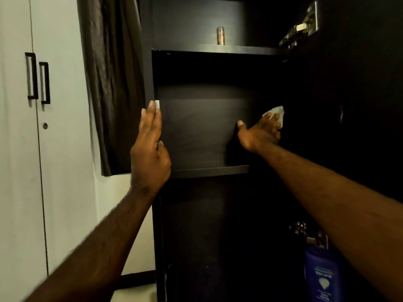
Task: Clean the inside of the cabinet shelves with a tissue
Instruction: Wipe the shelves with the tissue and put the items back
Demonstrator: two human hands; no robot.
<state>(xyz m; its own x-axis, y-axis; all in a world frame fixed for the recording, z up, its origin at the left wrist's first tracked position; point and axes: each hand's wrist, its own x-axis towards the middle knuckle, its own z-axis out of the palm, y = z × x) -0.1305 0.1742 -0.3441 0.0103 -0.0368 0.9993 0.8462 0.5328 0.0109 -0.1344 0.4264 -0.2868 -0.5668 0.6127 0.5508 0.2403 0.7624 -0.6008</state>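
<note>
A tall dark cabinet (150, 68) stands open in front of me. Its middle shelf (209, 171) is bare. My right hand (259, 132) reaches deep into that compartment with fingers straight, pressing a white tissue (275, 113) flat against the inner right wall. My left hand (150, 147) rests with straight fingers along the front edge of the cabinet's left side panel, next to a small white pad (157, 105) on that edge.
A small can (220, 35) stands on the upper shelf. Metal hinges (298, 31) hold the open door at the upper right and lower right (309, 234). A blue pack (322, 277) sits low at the right. White wardrobe doors (19, 149) and a dark curtain (109, 83) are at left.
</note>
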